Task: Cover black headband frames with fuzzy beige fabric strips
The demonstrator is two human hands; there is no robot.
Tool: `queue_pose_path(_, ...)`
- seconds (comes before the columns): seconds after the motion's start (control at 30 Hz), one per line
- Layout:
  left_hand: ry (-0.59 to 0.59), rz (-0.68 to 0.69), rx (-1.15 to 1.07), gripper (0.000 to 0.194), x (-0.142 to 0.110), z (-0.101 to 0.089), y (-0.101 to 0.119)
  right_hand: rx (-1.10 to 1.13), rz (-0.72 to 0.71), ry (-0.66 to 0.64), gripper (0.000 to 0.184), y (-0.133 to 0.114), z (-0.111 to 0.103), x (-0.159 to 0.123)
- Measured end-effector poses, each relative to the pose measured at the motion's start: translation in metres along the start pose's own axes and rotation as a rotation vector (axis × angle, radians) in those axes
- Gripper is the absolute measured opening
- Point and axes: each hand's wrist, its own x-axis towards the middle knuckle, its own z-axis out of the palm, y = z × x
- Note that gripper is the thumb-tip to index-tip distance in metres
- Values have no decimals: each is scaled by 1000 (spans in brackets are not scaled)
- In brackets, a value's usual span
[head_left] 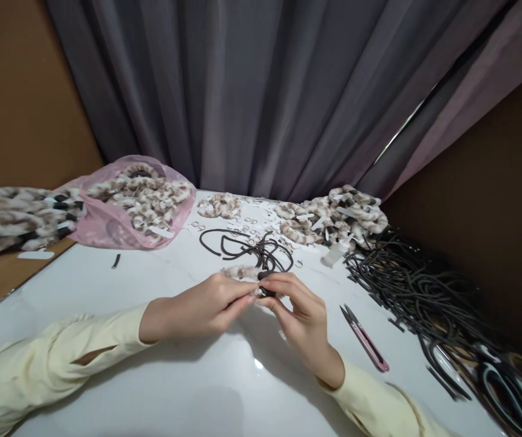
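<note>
1. The furry piece, pale with brown patches, is held just above the counter, between the two hands; much of its shape is hidden behind the fingers.
2. The left hand has its thumb and fingertips brought together at the piece, near its dark section. The right hand pinches that dark section between thumb and fingers. Exactly how each fingertip bears on it cannot be told.
3. The likeliest trouble is a slip: the gripped spot is small and the fur is probably soft, so a pull from one side could drag the piece out of the other pinch.
4. Fur could also get caught where the dark section meets the pale part, since the fingertips crowd that spot and cover it.
5. The loose dark cords lie tangled just beyond the hands; a knuckle or the piece itself could snag them and sweep some of the small metal rings along.
6. The thread snips rest to the right of the right hand, points facing away from the person; a careless sideways sweep of that forearm could knock them or meet the blades.
7. The small bottle leans near the cord heap, where shifting cords might roll it.
</note>
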Motion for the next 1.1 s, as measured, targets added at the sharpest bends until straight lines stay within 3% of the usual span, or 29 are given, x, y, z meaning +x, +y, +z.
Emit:
queue_pose_path(0.23,-59,-9,52,28,-7,12,-5,97,139,50,7,2,9,-3)
queue_pose_path(0.33,-36,-78,-55,28,-6,12,-7,48,100,62,10,1,10,-2)
queue_pose_path(0.43,-145,-309,-504,27,0,5,-9,-1,19,62,13,1,8,-4)
queue_pose_path(0.5,-255,-476,-903,26,5,0,-13,13,7,50,29,3,5,-6)
queue_pose_path(0.57,-264,-584,-1205,25,7,0,-18,57,1,12,49,4,5,-9)
queue_pose_path(0.63,-239,-618,-1362,28,7,5,-23,87,-12,-48,58,5,6,-12)
queue_pose_path(0.77,-189,-583,-1345,29,3,21,-29,23,8,-61,57,11,9,-12)
queue_pose_path(0.9,-68,-665,-1375,23,1,30,-31,-87,27,-23,52,20,11,-10)
queue_pose_path(1.0,-35,-719,-1420,16,2,31,-32,-232,-15,-41,49,23,10,-11)
queue_pose_path(1.1,-38,-702,-1410,20,1,32,-35,-327,-102,-52,48,23,10,-11)
